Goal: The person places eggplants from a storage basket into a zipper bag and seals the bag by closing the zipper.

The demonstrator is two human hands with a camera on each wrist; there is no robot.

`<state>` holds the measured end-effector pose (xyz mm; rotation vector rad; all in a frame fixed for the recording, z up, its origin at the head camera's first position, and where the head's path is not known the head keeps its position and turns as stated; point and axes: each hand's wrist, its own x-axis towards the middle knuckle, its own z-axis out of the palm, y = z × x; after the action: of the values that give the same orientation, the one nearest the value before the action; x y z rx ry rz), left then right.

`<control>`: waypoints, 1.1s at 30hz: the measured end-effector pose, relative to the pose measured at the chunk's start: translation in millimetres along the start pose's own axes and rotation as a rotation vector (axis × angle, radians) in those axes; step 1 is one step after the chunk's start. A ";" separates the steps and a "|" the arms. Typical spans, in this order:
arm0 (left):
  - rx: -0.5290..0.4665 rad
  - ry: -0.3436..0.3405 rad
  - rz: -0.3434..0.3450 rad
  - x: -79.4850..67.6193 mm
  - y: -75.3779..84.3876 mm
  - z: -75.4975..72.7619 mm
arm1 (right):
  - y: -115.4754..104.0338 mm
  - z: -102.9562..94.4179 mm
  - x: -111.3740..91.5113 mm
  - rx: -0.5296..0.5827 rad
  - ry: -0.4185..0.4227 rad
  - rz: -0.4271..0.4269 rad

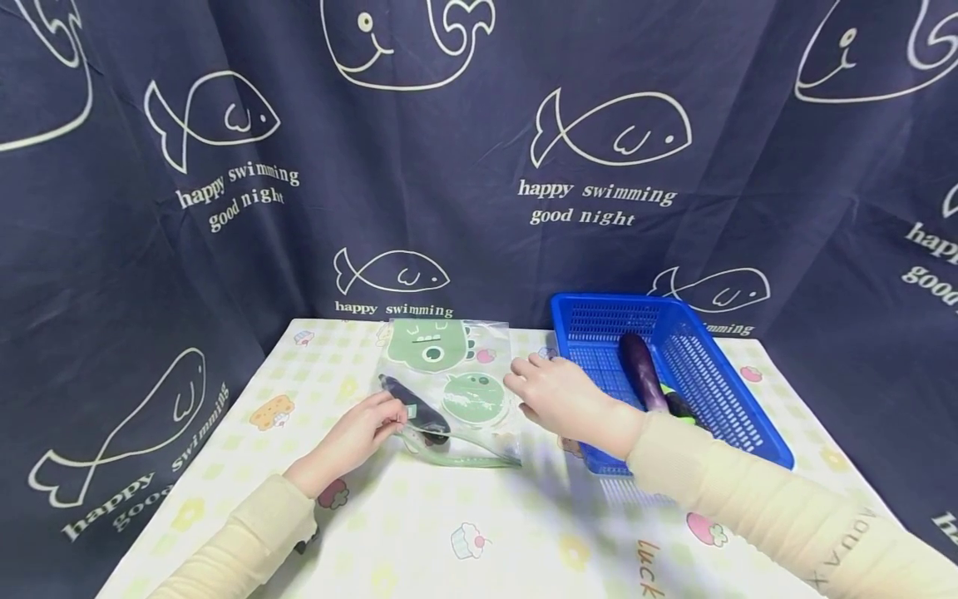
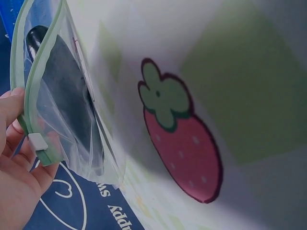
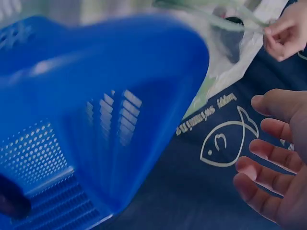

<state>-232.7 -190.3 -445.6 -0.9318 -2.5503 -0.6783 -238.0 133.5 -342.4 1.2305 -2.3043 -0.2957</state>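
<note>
A clear zip bag (image 1: 479,437) with green cartoon prints lies on the table, its green-edged mouth toward me. Inside it is a long, dark, glossy object (image 2: 64,81) whose kind I cannot tell. My left hand (image 1: 367,424) pinches the bag's edge at the left corner, beside the white slider (image 2: 38,142). Over the space between the bag and a blue basket (image 1: 748,399), my right hand (image 1: 561,395) hovers with loosely bent, spread fingers (image 3: 268,155) and nothing in them. A purple eggplant (image 1: 642,370) lies in the basket.
Next to the eggplant in the basket is a dark green thing (image 1: 679,405), partly hidden by the right sleeve. A patterned cloth covers the table (image 1: 419,532). Behind it hangs a dark blue curtain (image 1: 479,166) with fish drawings.
</note>
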 end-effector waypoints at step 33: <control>0.010 -0.010 0.029 -0.9 -2.2 -0.6 | 92.2 -4.6 -28.2 0.103 -0.129 0.336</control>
<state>-233.5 -192.6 -446.2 -0.9694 -2.5416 -0.6535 -288.2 209.1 -309.7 0.8692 -2.6159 -0.1406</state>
